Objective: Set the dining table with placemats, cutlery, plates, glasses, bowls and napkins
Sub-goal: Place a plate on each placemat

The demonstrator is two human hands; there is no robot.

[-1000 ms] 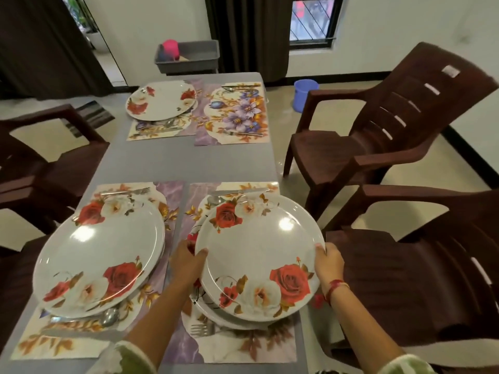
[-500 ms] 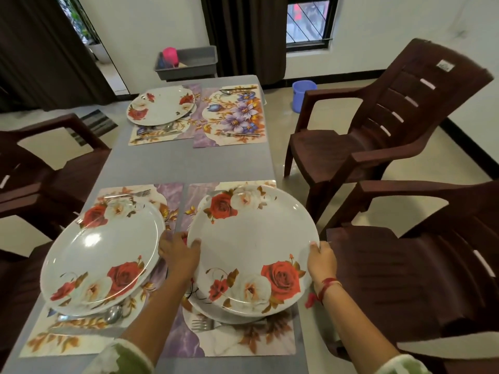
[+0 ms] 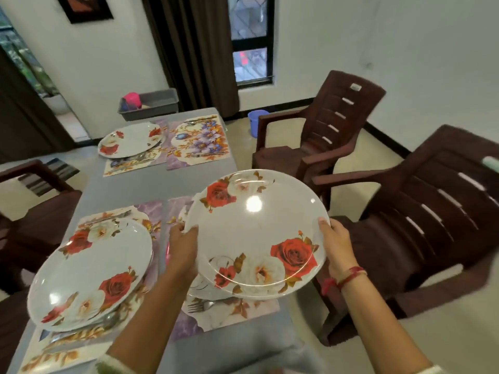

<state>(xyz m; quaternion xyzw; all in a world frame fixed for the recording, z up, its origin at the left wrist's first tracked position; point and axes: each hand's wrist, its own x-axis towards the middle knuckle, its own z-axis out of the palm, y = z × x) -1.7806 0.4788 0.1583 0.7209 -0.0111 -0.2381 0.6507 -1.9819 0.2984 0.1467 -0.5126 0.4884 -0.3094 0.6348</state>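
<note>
Head view: both hands are on one plate (image 3: 256, 233) at the near right of the table (image 3: 162, 184)

- left hand (image 3: 186, 244) clamped on the plate's left rim, thumb on top, fingers out of sight below
- right hand (image 3: 334, 247) clamped the same way on the right rim, red thread (image 3: 348, 279) on that wrist
- plate is off the table, face tipped toward the camera, above the near-right placemat (image 3: 243, 311) and partly past the table's right edge
- second plate (image 3: 199, 287) sits on that mat underneath, mostly hidden. A fork (image 3: 199, 306) lies on the mat's near side
- near-left plate (image 3: 91, 273) sits on the near-left placemat (image 3: 62, 354), with cutlery poking out beneath it
- far end: far-left plate (image 3: 131, 140) is down on its mat. Far-right placemat (image 3: 198, 141) has cutlery but no plate
- grey tub (image 3: 151, 103) holding a pink cup (image 3: 132, 99) is beyond the table end

Step, my read: spare plate picked off the stack, probably bound for the far-right mat

Handling, judged from looks:
- rigid, doesn't flex between the hands
- glossy, with a strong glare spot, so expect it to be slick
- can't tell melamine from ceramic, so treat it as chippable
- probably light enough for one hand, but two opposite rim grips stop it rotating
- hold the raised rim with thumbs over the lip, not the flat centre

Risks: the rim clipping the near-right chair (image 3: 432, 225) on the way, or landing on the cutlery at the far mat
</note>
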